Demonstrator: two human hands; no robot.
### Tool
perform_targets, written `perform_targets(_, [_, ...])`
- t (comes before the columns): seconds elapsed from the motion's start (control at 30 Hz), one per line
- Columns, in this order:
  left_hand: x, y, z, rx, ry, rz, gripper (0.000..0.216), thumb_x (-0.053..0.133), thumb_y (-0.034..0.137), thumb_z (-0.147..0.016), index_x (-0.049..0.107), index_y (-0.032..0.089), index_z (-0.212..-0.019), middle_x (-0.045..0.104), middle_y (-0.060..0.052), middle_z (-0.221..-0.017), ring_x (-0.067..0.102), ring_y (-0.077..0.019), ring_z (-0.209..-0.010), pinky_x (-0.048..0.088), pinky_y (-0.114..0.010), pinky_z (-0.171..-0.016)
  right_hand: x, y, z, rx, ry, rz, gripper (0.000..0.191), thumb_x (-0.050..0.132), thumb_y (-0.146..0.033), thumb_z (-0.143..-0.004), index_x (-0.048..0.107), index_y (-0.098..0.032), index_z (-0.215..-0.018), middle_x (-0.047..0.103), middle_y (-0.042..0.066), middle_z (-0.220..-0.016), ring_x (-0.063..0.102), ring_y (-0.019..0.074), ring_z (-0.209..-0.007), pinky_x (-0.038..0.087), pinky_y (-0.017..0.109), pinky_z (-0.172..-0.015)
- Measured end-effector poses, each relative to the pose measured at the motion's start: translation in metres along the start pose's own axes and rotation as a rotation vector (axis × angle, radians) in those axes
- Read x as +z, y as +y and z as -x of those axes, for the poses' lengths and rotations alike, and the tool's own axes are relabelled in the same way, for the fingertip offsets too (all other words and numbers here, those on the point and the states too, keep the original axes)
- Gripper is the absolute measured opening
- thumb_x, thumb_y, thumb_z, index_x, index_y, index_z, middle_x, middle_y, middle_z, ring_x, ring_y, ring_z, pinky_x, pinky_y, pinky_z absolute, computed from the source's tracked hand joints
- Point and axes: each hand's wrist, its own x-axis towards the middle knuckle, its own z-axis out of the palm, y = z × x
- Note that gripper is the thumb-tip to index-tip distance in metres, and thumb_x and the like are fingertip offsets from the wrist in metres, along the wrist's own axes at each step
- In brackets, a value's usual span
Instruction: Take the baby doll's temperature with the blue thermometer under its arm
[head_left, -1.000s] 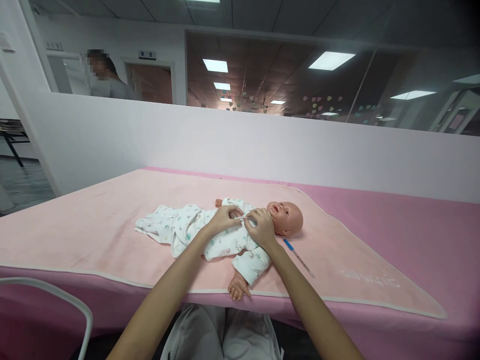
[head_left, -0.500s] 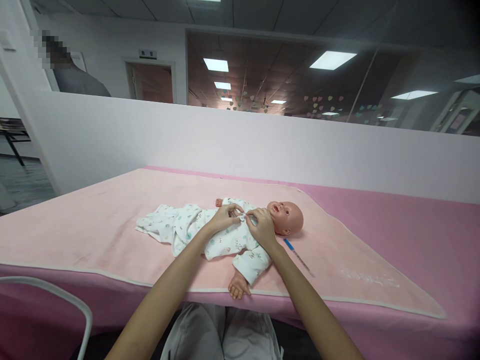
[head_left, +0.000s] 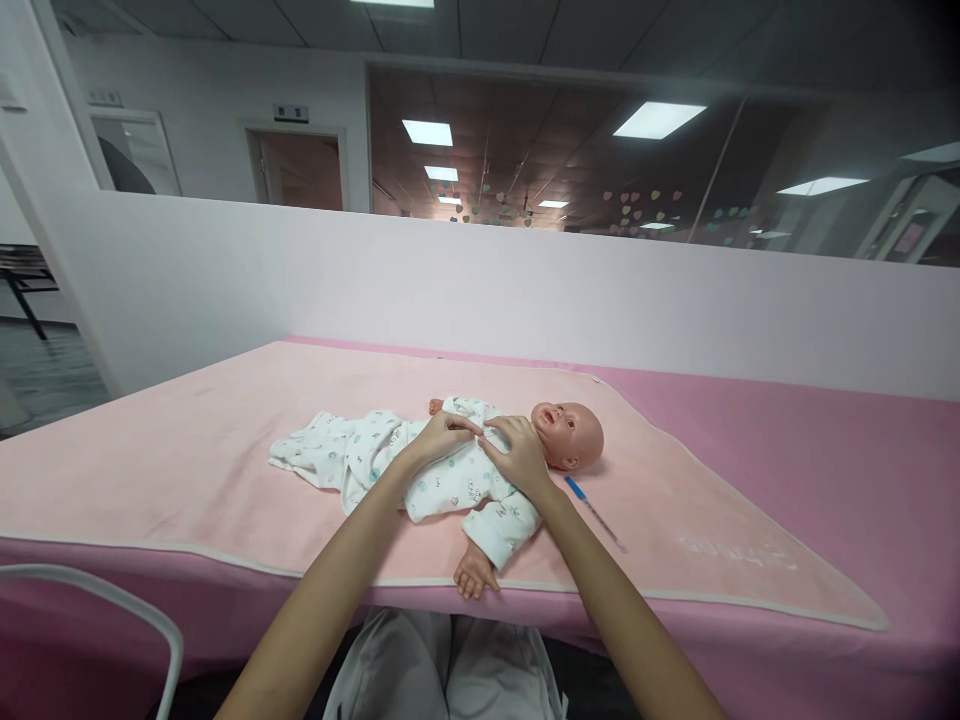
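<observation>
A baby doll (head_left: 568, 436) lies on its back, its head to the right, dressed in a white patterned baby romper (head_left: 442, 490). Over the doll's chest, my left hand (head_left: 444, 437) and my right hand (head_left: 519, 452) meet with their fingertips almost touching. Both hands have fingers pinched at the front of the romper; the exact bit of cloth between them is too small to make out. One sleeve with a bare doll hand (head_left: 475, 572) points toward me, below my right wrist.
A blue-capped pen-like stick (head_left: 594, 512), perhaps a thermometer, lies right of the doll. Beneath is a pale pink blanket (head_left: 225, 430) on a darker pink table cover (head_left: 825, 450). A white wall (head_left: 480, 290) stands behind, and a white curved rail (head_left: 169, 625) at front left.
My fingertips have drawn closer together over the chest, and the white bit of cloth between them is now covered. The person beyond the wall at the left has mostly gone from view.
</observation>
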Motion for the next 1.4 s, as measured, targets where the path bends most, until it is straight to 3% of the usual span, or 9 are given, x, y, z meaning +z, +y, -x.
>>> perform_targets(0.23, [-0.014, 0.009, 0.016, -0.004, 0.011, -0.189, 0.026, 0.050, 0.035, -0.070, 0.065, 0.014, -0.073, 0.060, -0.002, -0.071, 0.049, -0.0130, -0.071, 0.036, -0.023, -0.065, -0.001, -0.001, 0.001, 0.011, -0.032, -0.007, 0.013, 0.053, -0.029, -0.076, 0.060, -0.023, -0.085, 0.061, 0.001, -0.087, 0.049, 0.0174, -0.087, 0.035, 0.032, -0.079])
perform_targets(0.33, [-0.025, 0.007, 0.025, -0.066, 0.009, -0.170, 0.032, 0.048, 0.041, -0.072, 0.061, 0.013, -0.065, 0.046, 0.002, -0.054, 0.038, -0.0079, -0.053, 0.028, -0.021, -0.051, 0.001, -0.007, 0.000, -0.028, -0.053, -0.018, 0.011, 0.053, -0.025, -0.076, 0.061, -0.024, -0.083, 0.061, 0.000, -0.085, 0.048, 0.0163, -0.086, 0.033, 0.032, -0.079])
perform_targets(0.43, [-0.032, 0.007, 0.032, -0.120, -0.015, -0.158, 0.036, 0.047, 0.046, -0.072, 0.059, 0.013, -0.066, 0.034, 0.005, -0.048, 0.028, -0.0062, -0.047, 0.020, -0.021, -0.046, 0.006, -0.017, -0.002, -0.104, -0.097, -0.041, 0.010, 0.055, -0.027, -0.075, 0.062, -0.025, -0.082, 0.060, 0.000, -0.085, 0.047, 0.0159, -0.085, 0.033, 0.033, -0.080])
perform_targets(0.57, [-0.033, 0.012, 0.036, -0.093, -0.060, -0.137, 0.030, 0.050, 0.041, -0.072, 0.060, 0.012, -0.070, 0.038, 0.004, -0.053, 0.029, -0.0060, -0.051, 0.021, -0.020, -0.047, 0.015, -0.032, -0.006, -0.180, -0.161, -0.080, 0.007, 0.057, -0.027, -0.073, 0.060, -0.022, -0.077, 0.058, 0.000, -0.082, 0.047, 0.0148, -0.081, 0.033, 0.031, -0.079])
perform_targets(0.8, [-0.031, 0.016, 0.039, -0.099, -0.032, -0.070, 0.025, 0.050, 0.036, -0.070, 0.059, 0.013, -0.071, 0.039, 0.004, -0.057, 0.028, -0.0057, -0.051, 0.020, -0.020, -0.047, 0.020, -0.036, -0.009, -0.089, -0.159, -0.180, 0.007, 0.048, -0.022, -0.077, 0.053, -0.019, -0.073, 0.054, 0.001, -0.075, 0.046, 0.0140, -0.077, 0.036, 0.028, -0.073])
perform_targets(1.07, [-0.035, 0.006, 0.037, -0.089, -0.024, -0.105, 0.031, 0.047, 0.041, -0.073, 0.059, 0.013, -0.071, 0.040, 0.004, -0.054, 0.033, -0.0066, -0.050, 0.023, -0.020, -0.047, 0.016, -0.036, -0.006, -0.103, -0.163, -0.174, 0.007, 0.051, -0.013, -0.067, 0.050, -0.019, -0.070, 0.050, 0.001, -0.075, 0.044, 0.0157, -0.077, 0.036, 0.029, -0.071])
perform_targets(1.4, [-0.043, -0.002, 0.035, -0.047, -0.162, -0.136, 0.033, 0.065, 0.029, -0.058, 0.063, 0.014, -0.087, 0.047, 0.003, -0.061, 0.039, -0.0079, -0.059, 0.031, -0.020, -0.056, 0.020, -0.033, -0.006, -0.056, -0.149, -0.175, 0.003, 0.049, -0.021, -0.078, 0.049, -0.020, -0.075, 0.052, 0.000, -0.077, 0.044, 0.0149, -0.078, 0.035, 0.028, -0.073])
